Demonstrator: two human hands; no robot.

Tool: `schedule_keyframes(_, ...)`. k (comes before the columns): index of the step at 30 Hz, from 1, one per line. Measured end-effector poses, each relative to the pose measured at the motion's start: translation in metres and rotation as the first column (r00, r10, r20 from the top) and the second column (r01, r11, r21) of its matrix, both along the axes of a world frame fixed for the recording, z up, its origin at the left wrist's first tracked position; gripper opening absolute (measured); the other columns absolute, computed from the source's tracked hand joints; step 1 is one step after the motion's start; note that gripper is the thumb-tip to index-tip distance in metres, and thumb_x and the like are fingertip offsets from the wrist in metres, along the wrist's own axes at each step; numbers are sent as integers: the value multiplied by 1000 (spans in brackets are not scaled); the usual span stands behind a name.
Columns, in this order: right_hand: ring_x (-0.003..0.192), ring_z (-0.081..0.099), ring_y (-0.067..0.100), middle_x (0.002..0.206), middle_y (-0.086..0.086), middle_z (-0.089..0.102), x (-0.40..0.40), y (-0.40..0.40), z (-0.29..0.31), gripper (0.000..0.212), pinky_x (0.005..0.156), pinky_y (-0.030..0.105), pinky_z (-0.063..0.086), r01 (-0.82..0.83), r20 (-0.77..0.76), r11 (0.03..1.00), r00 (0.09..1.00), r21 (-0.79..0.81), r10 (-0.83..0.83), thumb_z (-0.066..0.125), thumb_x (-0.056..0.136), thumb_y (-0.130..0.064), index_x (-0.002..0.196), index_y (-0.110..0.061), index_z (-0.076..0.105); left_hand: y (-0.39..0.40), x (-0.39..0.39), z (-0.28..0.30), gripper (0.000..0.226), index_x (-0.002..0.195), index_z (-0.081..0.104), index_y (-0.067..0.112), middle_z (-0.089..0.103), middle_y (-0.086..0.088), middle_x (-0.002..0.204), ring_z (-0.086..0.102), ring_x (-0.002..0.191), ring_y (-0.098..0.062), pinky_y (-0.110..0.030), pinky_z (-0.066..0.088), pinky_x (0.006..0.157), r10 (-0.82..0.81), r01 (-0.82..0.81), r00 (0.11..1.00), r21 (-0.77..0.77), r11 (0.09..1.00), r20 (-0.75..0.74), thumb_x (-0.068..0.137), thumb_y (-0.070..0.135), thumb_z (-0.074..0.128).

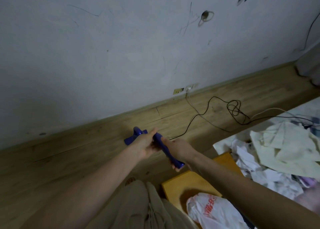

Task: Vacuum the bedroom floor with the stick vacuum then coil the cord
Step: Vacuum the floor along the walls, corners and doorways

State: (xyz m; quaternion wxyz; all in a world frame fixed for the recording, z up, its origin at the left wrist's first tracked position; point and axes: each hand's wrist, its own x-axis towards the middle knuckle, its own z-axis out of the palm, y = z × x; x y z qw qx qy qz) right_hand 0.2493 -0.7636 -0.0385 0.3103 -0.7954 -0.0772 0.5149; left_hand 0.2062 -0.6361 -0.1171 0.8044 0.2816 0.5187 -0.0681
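Big scuffed grey wall [103,55] fills most of the view, with the wood floor [69,150] running along under it. On the right there's a bed [294,111] heaped with clothes (pretty messy), and a yellow wooden stand [199,182] with a white plastic bag [213,211] on it. The blue stick vacuum [162,145] is out in front over the floor: left hand [145,145] wrapped around the upper handle, right hand [176,149] gripping lower down. Its black cord [233,107] trails loose and tangled across the floor toward the wall outlet [189,87].
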Motion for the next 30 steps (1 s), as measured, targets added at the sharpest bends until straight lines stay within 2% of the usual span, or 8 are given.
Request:
schedule_keyframes(2, 41, 53, 11, 64, 7, 57, -2, 7, -4, 50, 39, 19, 45, 15, 3, 1000, 1000, 6, -15, 34, 102, -49, 109, -2, 51, 7, 0, -1, 27, 100, 56, 2, 63, -15, 94, 63, 81, -26, -35, 51, 60, -16, 16, 1000, 19, 1000, -10, 90, 26, 64)
schedule_keyframes(6, 45, 53, 13, 64, 7, 55, -9, 25, -24, 50, 42, 21, 47, 9, 26, 998, 1000, 62, -11, 32, 103, -46, 110, -1, 51, 28, -3, -14, 35, 111, 58, 1, 65, -12, 96, 64, 83, -25, -36, 52, 63, -19, 19, 1000, 55, 998, -3, 89, 28, 66)
schedule_keyframes(11, 46, 54, 15, 64, 8, 57, -15, 57, -50, 53, 46, 24, 49, 51, 14, 996, 999, 76, -52, 33, 102, -49, 105, -2, 55, 53, -7, -24, 51, 128, 51, 2, 62, -20, 121, 66, 87, -26, -34, 55, 58, -27, 28, 1000, 123, 992, -13, 92, 34, 63)
schedule_keyframes(16, 49, 55, 15, 69, 8, 58, -16, 86, -61, 50, 44, 23, 47, 68, 18, 995, 997, 76, -69, 33, 101, -51, 104, -6, 54, 78, -6, -24, 50, 126, 50, -2, 64, -16, 93, 65, 76, -24, -27, 56, 48, -50, 50, 999, 137, 989, 0, 95, 36, 56)
schedule_keyframes(19, 51, 56, 17, 74, 12, 60, -14, 101, -64, 53, 47, 26, 49, 99, 15, 993, 995, 71, -100, 33, 101, -52, 103, -4, 55, 94, -2, -26, 50, 125, 51, -1, 66, -16, 93, 67, 76, -23, -29, 56, 54, -94, 91, 995, 135, 987, 16, 94, 38, 57)
schedule_keyframes(21, 55, 57, 19, 78, 13, 61, -11, 108, -64, 54, 53, 29, 52, 109, 12, 992, 994, 66, -110, 33, 101, -52, 105, -3, 55, 104, -1, -27, 54, 128, 51, -1, 66, -19, 106, 67, 81, -24, -30, 56, 55, -122, 118, 992, 115, 986, 29, 93, 38, 60)
schedule_keyframes(23, 53, 56, 16, 74, 10, 60, -10, 112, -63, 52, 48, 25, 50, 123, 5, 991, 992, 56, -123, 32, 101, -51, 107, -5, 54, 112, 2, -29, 53, 128, 50, 0, 63, -21, 117, 66, 87, -26, -29, 57, 55, -140, 135, 989, 99, 986, 43, 92, 38, 61)
schedule_keyframes(30, 46, 53, 12, 66, 5, 57, -17, 117, -62, 51, 38, 19, 44, 163, -17, 986, 986, 37, -163, 28, 103, -50, 104, -5, 53, 119, 4, -35, 33, 106, 53, 6, 62, -16, 98, 63, 87, -26, -34, 56, 76, -245, 240, 968, 91, 966, 47, 94, 37, 59)
